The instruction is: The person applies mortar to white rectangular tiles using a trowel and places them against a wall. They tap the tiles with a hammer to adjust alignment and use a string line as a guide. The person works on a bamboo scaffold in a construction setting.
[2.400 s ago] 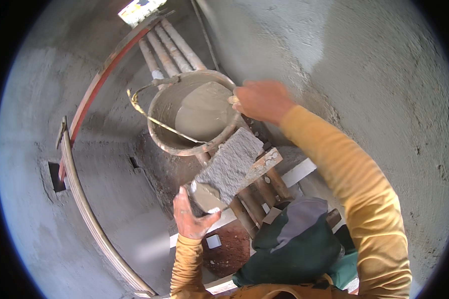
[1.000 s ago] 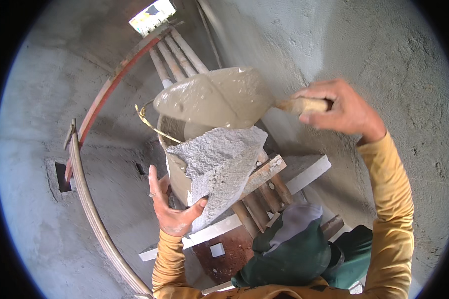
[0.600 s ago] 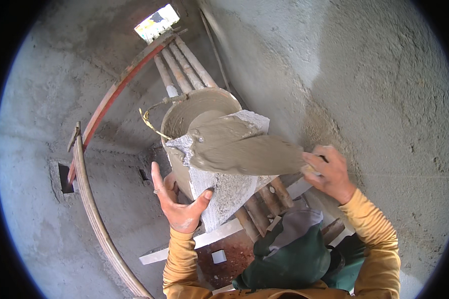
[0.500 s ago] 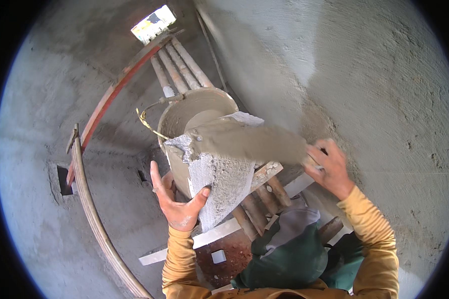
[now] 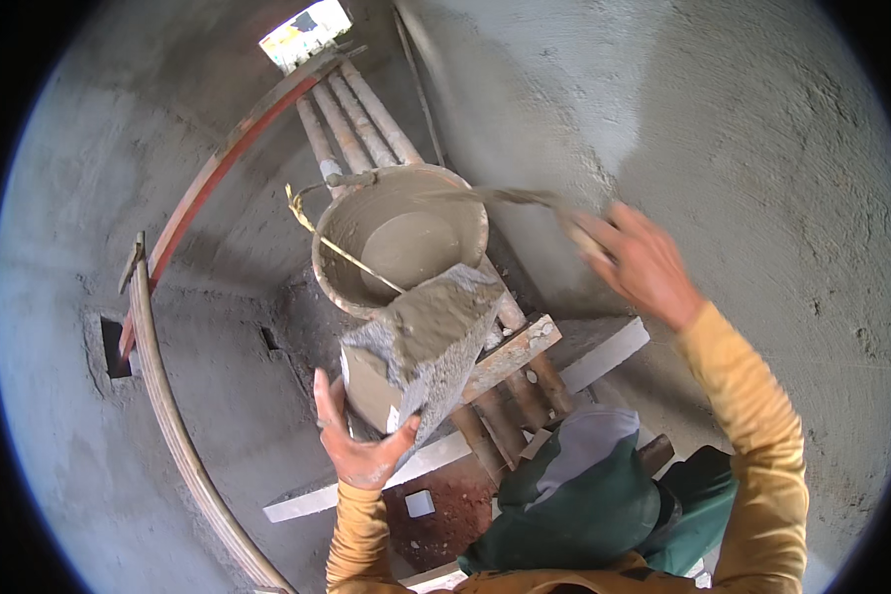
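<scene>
Your left hand (image 5: 366,450) grasps the near left end of the grey block (image 5: 465,346), thumb on the near side and fingers around the left; a slick or loosened grip could let the block twist or drop, and whether anything beneath bears its weight cannot be told. Just to the right, the poles (image 5: 528,398) leave gaps, so mortar shed here may fall between them. The plank (image 5: 512,356) crosses the poles beside the block's right side; resting the block on that edge could make it rock. The block itself lies between your left hand and the bucket (image 5: 324,272), with wet mortar (image 5: 441,322) spread over its upper face; tipping it too steeply would likely let that layer slide off. Farther and to the right, your right hand (image 5: 639,262) is closed around the handle of the trowel (image 5: 520,196), whose blurred blade extends left over the bucket's right rim; a low, fast pass may catch the rim and jar your wrist. The rope handle (image 5: 351,256) slants across the bucket's left side and could snag a tool. Beneath, the poles are round, so a hard knock might shift the bucket.
</scene>
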The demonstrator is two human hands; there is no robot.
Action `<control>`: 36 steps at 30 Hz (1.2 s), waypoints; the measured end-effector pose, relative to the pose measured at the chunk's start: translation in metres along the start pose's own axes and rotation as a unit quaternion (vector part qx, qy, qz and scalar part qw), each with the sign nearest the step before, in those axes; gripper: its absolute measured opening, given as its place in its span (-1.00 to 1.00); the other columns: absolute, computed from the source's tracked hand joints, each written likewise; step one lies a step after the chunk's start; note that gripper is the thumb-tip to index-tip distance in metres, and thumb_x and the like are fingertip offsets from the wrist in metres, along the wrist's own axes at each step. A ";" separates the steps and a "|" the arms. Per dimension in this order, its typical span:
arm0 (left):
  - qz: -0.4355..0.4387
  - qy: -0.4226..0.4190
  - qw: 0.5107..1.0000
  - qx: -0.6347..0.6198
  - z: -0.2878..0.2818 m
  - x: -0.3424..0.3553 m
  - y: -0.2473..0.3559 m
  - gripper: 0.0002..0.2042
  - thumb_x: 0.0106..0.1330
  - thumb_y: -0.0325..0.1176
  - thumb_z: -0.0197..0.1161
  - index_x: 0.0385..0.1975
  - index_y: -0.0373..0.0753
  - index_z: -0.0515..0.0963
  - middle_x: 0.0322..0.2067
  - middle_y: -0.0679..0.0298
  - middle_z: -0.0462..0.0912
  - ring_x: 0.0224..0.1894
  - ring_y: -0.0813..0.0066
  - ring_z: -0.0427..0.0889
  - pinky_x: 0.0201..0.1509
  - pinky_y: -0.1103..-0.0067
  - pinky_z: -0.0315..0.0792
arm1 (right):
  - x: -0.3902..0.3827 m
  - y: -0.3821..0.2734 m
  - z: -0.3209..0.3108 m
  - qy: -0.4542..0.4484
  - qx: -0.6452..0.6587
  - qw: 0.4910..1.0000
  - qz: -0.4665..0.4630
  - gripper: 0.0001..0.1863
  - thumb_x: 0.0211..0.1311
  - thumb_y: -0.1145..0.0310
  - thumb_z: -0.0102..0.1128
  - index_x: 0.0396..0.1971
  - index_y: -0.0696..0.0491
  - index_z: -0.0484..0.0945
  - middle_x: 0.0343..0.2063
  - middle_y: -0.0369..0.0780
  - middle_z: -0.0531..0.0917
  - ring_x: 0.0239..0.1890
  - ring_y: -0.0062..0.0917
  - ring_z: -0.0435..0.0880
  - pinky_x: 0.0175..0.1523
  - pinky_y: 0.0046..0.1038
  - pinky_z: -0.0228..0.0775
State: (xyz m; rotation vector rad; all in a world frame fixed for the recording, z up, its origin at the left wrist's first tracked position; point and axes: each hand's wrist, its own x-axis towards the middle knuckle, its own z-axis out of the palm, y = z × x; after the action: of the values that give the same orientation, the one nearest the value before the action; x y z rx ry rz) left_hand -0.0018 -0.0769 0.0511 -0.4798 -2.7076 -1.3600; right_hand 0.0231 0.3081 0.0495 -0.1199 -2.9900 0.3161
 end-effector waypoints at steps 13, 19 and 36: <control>-0.083 0.011 0.995 0.045 -0.037 -0.058 -0.022 0.19 -0.17 -0.07 0.61 0.39 -0.40 -0.09 0.05 -0.12 0.42 0.11 0.09 0.45 0.23 0.32 0.29 | 0.161 -0.120 0.119 -0.284 -0.096 0.941 -0.154 -0.82 0.03 0.35 0.17 -0.40 0.03 0.71 -0.35 -0.14 0.73 -0.27 -0.31 0.73 -0.22 -0.30 0.54; -0.085 0.015 0.995 0.039 -0.031 -0.050 -0.020 0.19 -0.16 -0.09 0.61 0.40 -0.40 -0.09 0.05 -0.09 0.42 0.11 0.12 0.44 0.23 0.33 0.29 | 0.183 -0.063 0.067 -0.472 0.197 0.859 -0.024 -0.63 -0.06 0.15 0.28 -0.31 0.11 0.71 -0.49 -0.20 0.69 -0.47 -0.47 0.63 -0.34 -0.45 0.46; -0.095 0.026 0.992 -0.075 0.010 -0.009 0.002 0.12 -0.15 -0.25 0.58 0.39 -0.37 -0.05 0.01 -0.07 0.45 0.07 0.18 0.48 0.19 0.39 0.33 | -0.054 -0.061 0.020 0.048 0.141 0.982 -0.117 -0.46 -0.22 0.37 0.46 -0.06 -0.10 0.62 -0.33 -0.25 0.49 -0.29 -0.31 0.54 -0.23 -0.34 0.42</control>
State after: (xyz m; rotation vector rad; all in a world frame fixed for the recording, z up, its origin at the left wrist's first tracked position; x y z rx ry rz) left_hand 0.0080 -0.0700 0.0443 -0.1967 -2.6784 -1.6066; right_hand 0.0699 0.2401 0.0365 0.2353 -2.7888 0.6763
